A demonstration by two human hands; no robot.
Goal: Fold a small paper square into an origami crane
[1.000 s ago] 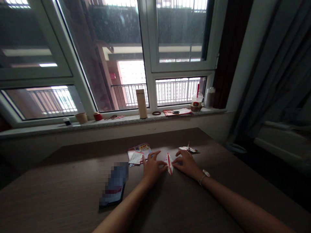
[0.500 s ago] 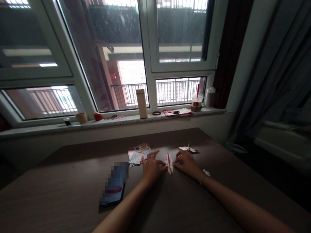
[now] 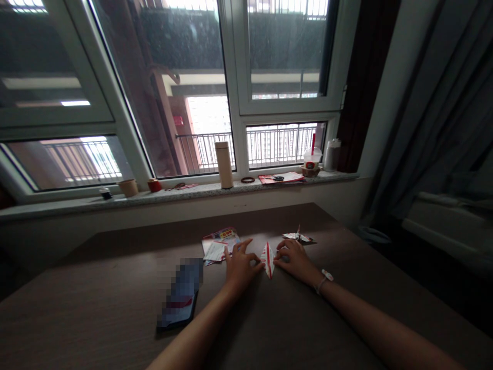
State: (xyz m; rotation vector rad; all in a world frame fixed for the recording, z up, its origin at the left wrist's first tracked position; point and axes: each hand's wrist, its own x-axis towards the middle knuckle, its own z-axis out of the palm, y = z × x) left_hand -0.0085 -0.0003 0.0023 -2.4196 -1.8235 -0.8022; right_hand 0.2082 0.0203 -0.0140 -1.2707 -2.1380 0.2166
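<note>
A small diamond of folded paper [image 3: 267, 261], white with red stripes, lies on the table between my hands. My left hand [image 3: 242, 264] pinches its left corner with thumb and index finger, the other fingers raised and spread. At its right corner, my right hand [image 3: 295, 259] closes thumb and fingertips on the edge; a bracelet [image 3: 324, 278] circles that wrist. Just beyond my right hand sits a folded paper crane [image 3: 298, 236] with wings spread. To the left of my left hand lie several printed paper sheets [image 3: 217, 247], partly behind its fingers.
A phone [image 3: 180, 295], its screen blurred, lies on the brown table [image 3: 96, 293] beside my left forearm. Along the windowsill stand a beige thermos [image 3: 224, 165], a cup with a red straw [image 3: 311, 158], scissors [image 3: 278, 178] on paper, and a brown cup [image 3: 128, 188].
The folded paper looks slightly wider and flatter between my fingertips. Both hands stay almost in the same place.
</note>
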